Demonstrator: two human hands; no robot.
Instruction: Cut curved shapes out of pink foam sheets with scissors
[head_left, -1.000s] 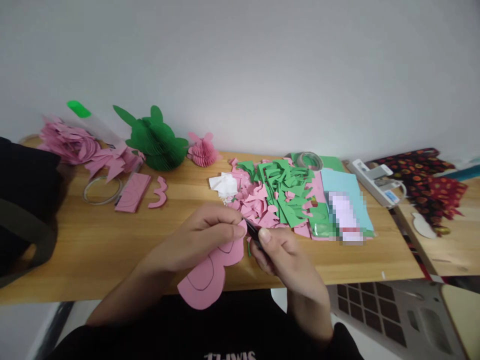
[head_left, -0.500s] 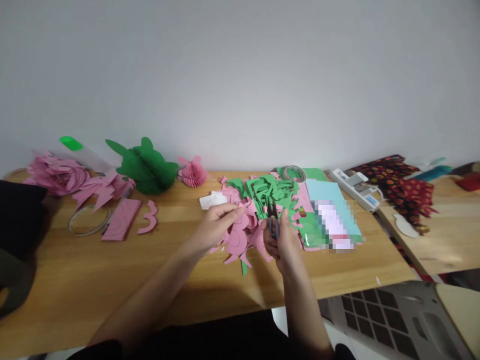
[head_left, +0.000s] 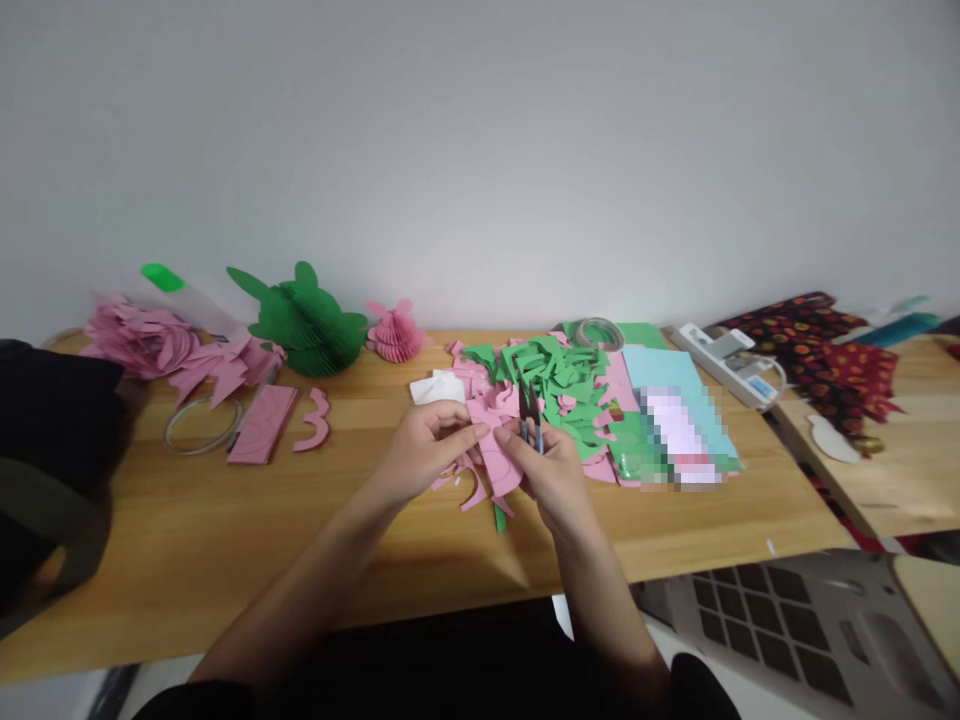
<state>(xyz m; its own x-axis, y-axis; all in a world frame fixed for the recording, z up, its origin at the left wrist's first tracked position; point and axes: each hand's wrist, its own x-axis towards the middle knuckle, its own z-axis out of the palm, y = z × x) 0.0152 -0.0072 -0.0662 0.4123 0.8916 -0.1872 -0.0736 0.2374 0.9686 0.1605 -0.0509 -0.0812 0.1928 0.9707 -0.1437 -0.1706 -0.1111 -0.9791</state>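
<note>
My left hand (head_left: 424,450) pinches the upper left edge of a pink paper piece (head_left: 498,466) with a curved line on it. Scissors (head_left: 530,408) with grey-blue handles are held in my right hand (head_left: 556,472), their blades pointing away from me. The right thumb also rests at the edge of the pink paper. Beneath and beyond both hands lies a heap of green paper scraps (head_left: 559,372) mixed with pink ones. A crumpled white paper (head_left: 436,388) sits just beyond my left hand.
On the left are a folded pink paper strip (head_left: 262,425), a wavy pink cutout (head_left: 315,420), a tape roll (head_left: 201,425) and a green honeycomb paper shape (head_left: 311,325). A small pink honeycomb shape (head_left: 396,332) stands near the wall. Rightward lie blue paper (head_left: 667,370) and a power strip (head_left: 731,365).
My right hand has moved left with the scissors, its thumb now at the pink paper. The paper has come up between both hands. The whole view has shifted slightly.
</note>
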